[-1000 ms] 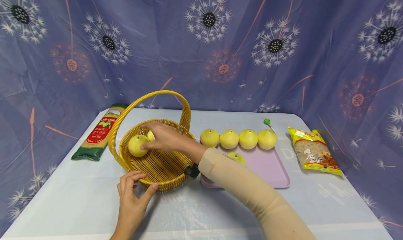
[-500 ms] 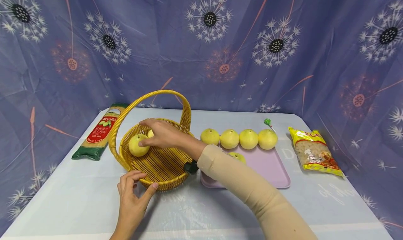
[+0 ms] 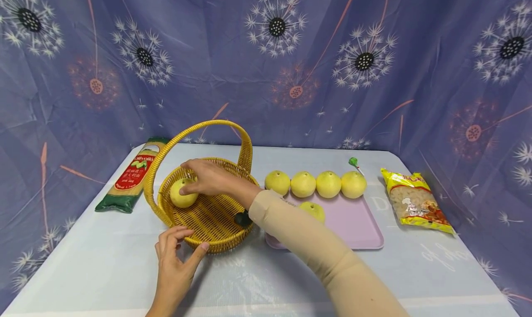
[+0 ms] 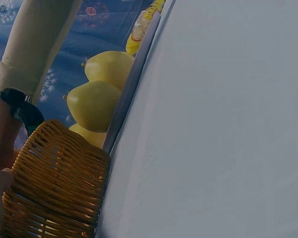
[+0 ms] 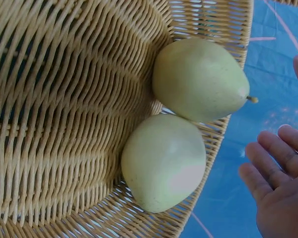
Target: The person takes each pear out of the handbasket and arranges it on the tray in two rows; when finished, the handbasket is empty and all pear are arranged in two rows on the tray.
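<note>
A yellow wicker basket [image 3: 216, 220] with a tall hoop handle stands left of centre. My left hand [image 3: 174, 254] holds its near rim, thumb and fingertips spread along the edge; in the left wrist view the thumb [image 4: 4, 179] lies against the wickerwork. Over the basket's far left part is my right hand [image 3: 209, 178], its fingers extended in the right wrist view and apart from the fruit. Two pale yellow pears lie side by side in the basket, a stemmed pear [image 5: 196, 79] and a rounder-looking pear [image 5: 164, 161]. From the head, one pear [image 3: 179, 198] shows and the other is hidden.
Right of the basket is a lilac tray [image 3: 353, 229] with a pear [image 3: 312, 210] on it and a row of several pears [image 3: 302, 184] along its back. A green lollipop [image 3: 353, 161], a yellow snack bag [image 3: 415, 201] and a green-red pasta packet [image 3: 133, 176] lie around.
My right hand has shifted slightly left over the basket, its forearm swinging left too. The second pear, partly visible before, is now behind the hand. The left hand keeps its place.
</note>
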Demonstrator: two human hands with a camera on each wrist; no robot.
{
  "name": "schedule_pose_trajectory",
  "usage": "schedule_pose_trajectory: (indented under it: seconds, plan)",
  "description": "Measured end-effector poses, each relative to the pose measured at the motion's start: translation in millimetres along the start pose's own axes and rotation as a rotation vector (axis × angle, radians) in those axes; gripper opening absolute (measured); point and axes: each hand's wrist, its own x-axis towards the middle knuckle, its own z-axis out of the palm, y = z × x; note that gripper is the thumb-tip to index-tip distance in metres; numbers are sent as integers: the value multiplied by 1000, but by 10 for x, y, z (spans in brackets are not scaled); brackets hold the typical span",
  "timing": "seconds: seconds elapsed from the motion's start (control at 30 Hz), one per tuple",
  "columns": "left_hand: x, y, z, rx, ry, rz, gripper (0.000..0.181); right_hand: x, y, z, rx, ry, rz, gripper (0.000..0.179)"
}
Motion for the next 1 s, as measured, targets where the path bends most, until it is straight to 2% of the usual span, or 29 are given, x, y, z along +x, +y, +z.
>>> schedule_pose_trajectory:
  seconds: [0.27,0.53,1.0]
  plan:
    - [-6,-2,-9,4,-9,-19,41,114,48,75,-5,-21,27,71]
    - [-6,-5,-7,-1,-4,-1,40,180,74,156,-23,-52,16,74]
    - [-1,1,-9,-6,-7,-12,39,263,118,291,-24,-49,21,74]
